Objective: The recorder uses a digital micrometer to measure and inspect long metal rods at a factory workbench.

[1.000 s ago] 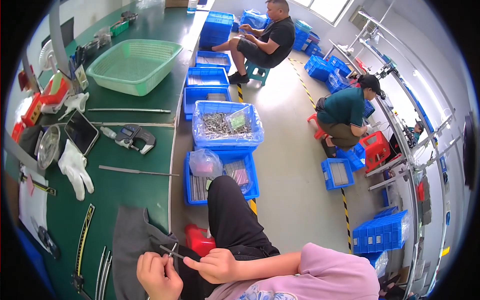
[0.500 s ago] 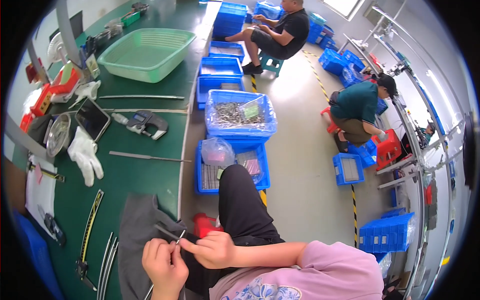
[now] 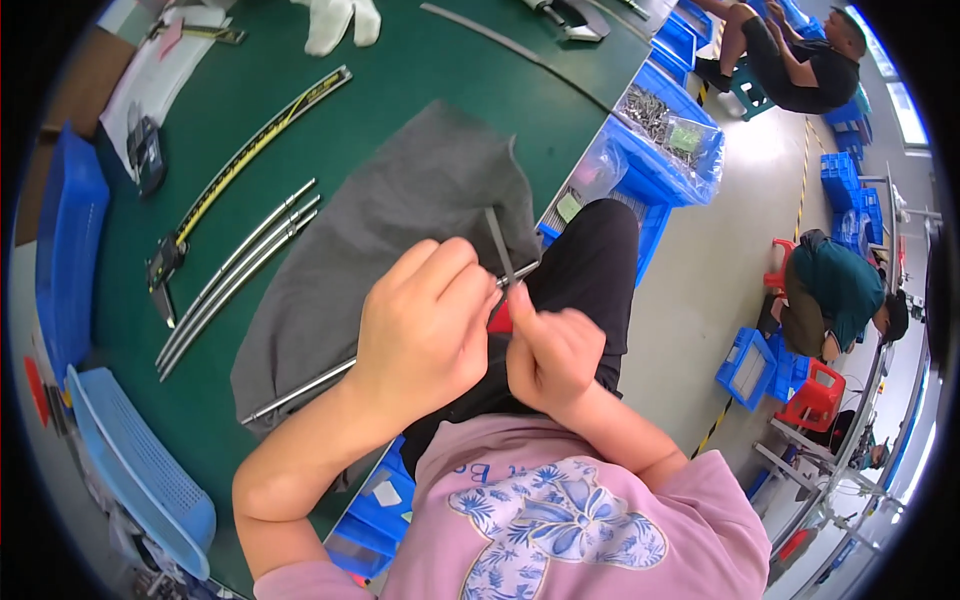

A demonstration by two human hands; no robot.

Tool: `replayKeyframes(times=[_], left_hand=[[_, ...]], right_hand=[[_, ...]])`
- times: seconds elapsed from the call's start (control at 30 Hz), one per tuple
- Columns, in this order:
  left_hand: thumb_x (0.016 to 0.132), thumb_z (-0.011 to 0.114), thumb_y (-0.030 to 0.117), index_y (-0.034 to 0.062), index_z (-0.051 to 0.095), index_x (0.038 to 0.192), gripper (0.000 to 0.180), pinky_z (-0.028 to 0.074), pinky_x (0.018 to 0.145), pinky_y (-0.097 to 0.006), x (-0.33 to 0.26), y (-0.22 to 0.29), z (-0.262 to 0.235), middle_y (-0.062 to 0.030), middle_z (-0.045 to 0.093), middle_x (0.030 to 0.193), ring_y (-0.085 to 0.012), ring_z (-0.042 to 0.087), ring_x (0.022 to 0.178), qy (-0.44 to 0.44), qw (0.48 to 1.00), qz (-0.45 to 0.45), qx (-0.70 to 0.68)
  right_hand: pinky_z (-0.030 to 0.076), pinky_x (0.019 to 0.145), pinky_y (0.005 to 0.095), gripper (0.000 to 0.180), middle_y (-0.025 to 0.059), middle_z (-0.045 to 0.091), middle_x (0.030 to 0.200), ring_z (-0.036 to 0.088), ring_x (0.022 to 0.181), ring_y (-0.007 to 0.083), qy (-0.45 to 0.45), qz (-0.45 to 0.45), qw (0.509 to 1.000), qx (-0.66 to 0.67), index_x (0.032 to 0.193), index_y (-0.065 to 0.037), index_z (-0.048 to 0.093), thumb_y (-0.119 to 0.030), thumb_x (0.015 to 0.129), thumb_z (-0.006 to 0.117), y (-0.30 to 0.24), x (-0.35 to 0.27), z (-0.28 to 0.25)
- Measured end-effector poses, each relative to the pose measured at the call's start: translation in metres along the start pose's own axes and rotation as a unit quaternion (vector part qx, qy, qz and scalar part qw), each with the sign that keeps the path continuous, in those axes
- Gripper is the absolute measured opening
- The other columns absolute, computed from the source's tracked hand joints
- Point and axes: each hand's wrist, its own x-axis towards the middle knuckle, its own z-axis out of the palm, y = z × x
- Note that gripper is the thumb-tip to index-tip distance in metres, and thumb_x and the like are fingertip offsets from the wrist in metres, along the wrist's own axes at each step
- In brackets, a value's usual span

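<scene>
Honestly, that thin metal rod looks stiff, light and slick, so pinch it low. Both hands hold it over the lap: left hand and right hand fingers closed on it, grey cloth on the green counter beyond.

Hands meet over the table's near edge, with tools spread to their left and bins to their right.

The left hand and right hand touch around a thin metal piece that stands just beyond them. A cloth lies on the table under and beyond the left hand. Left of the cloth lie long rods, and further left a caliper. A glove lies far beyond. Bins of parts sit beyond and right of the right hand. A basket lies left, near the person.
</scene>
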Motion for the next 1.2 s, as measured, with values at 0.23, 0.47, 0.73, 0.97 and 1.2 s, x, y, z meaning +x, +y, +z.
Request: replayKeyframes(times=[0.23, 0.47, 0.73, 0.97, 1.2], left_hand=[[0.058, 0.063, -0.006, 0.0, 0.05, 0.064, 0.016, 0.036, 0.048, -0.034, -0.005, 0.001, -0.002, -0.009, 0.046, 0.065, -0.0257, 0.046, 0.056, 0.001, 1.0, -0.008, -0.016], [0.058, 0.063, -0.007, 0.0003, 0.051, 0.064, 0.015, 0.036, 0.047, -0.033, -0.006, -0.001, -0.002, -0.0088, 0.047, 0.064, -0.0254, 0.046, 0.055, 0.008, 1.0, -0.004, -0.014], [0.062, 0.059, -0.003, 0.0014, 0.048, 0.065, 0.012, 0.039, 0.053, -0.036, -0.005, -0.001, -0.003, -0.0083, 0.044, 0.07, -0.0265, 0.045, 0.062, -0.015, 1.0, -0.007, 0.001], [0.061, 0.06, -0.004, 0.0013, 0.049, 0.064, 0.012, 0.039, 0.052, -0.035, -0.006, 0.002, -0.002, -0.0082, 0.045, 0.069, -0.0258, 0.045, 0.061, -0.017, 1.0, -0.007, 0.014], [0.06, 0.06, -0.004, 0.001, 0.049, 0.063, 0.013, 0.038, 0.052, -0.035, -0.004, 0.002, -0.003, -0.0082, 0.045, 0.069, -0.0255, 0.046, 0.061, -0.016, 1.0, -0.009, 0.003]], right_hand=[[0.027, 0.037, 0.0259, 0.044, 0.0007, 0.035, 0.045, 0.034, 0.034, 0.0141, -0.026, 0.008, 1.0, -0.014, 0.098, 0.004, 0.062, 0.006, 0.055, 0.052, -0.01, -0.016, -0.013], [0.028, 0.036, 0.0261, 0.048, 0.0004, 0.036, 0.045, 0.035, 0.034, 0.0131, -0.093, 0.017, 0.994, -0.051, 0.101, 0.003, 0.061, 0.005, 0.053, 0.053, -0.015, -0.004, -0.029], [0.029, 0.037, 0.0273, 0.048, 0.0004, 0.035, 0.045, 0.036, 0.034, 0.0136, -0.08, 0.014, 0.996, -0.036, 0.102, 0.002, 0.061, 0.003, 0.054, 0.055, -0.013, 0.015, -0.021], [0.029, 0.036, 0.0267, 0.048, -0.0004, 0.036, 0.044, 0.036, 0.034, 0.0127, -0.119, 0.034, 0.992, -0.039, 0.101, 0.001, 0.062, 0.002, 0.053, 0.055, -0.018, 0.025, -0.033], [0.032, 0.038, 0.0254, 0.042, 0.0042, 0.047, 0.05, 0.043, 0.036, 0.0164, -0.193, 0.091, 0.977, -0.016, 0.097, 0.002, 0.062, 0.011, 0.057, 0.053, -0.03, 0.023, -0.055]])
